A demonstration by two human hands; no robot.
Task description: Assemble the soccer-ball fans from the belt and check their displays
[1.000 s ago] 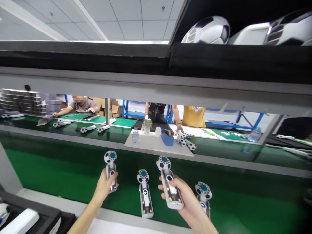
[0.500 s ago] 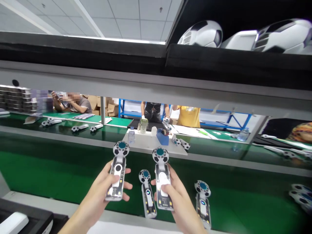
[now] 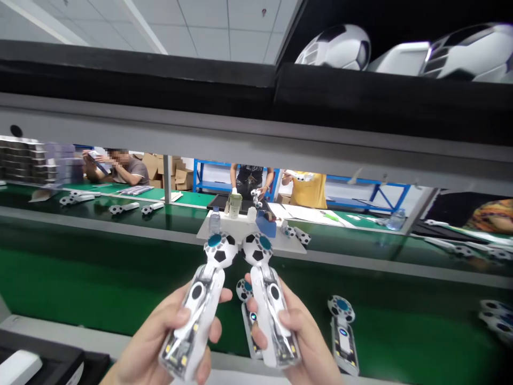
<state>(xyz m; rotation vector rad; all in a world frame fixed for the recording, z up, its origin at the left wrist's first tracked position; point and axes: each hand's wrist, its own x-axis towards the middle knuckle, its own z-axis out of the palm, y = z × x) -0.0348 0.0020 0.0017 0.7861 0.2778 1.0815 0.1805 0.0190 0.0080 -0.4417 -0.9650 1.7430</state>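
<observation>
My left hand (image 3: pixel 178 342) grips a white, clear-backed handheld device (image 3: pixel 199 307) with a football-patterned round head and a teal dot. My right hand (image 3: pixel 290 337) grips a matching device (image 3: pixel 271 302). I hold both upright, their heads almost touching. Another such device (image 3: pixel 249 315) lies on the green conveyor belt (image 3: pixel 92 278), partly hidden behind my right hand. A fourth (image 3: pixel 343 334) lies further right on the belt.
A black tray (image 3: pixel 36 363) holding a white device sits at lower left. Large football-patterned shapes (image 3: pixel 334 48) lie on a shelf above. Beyond a grey rail, co-workers stand by a white board (image 3: pixel 288 243) with a bottle (image 3: pixel 215 222) and blue tape dispenser (image 3: pixel 266 224).
Both hands have lifted their devices toward my face and tilted them inward, bringing the heads together. The view has shifted slightly, and the co-worker in black now holds a device higher.
</observation>
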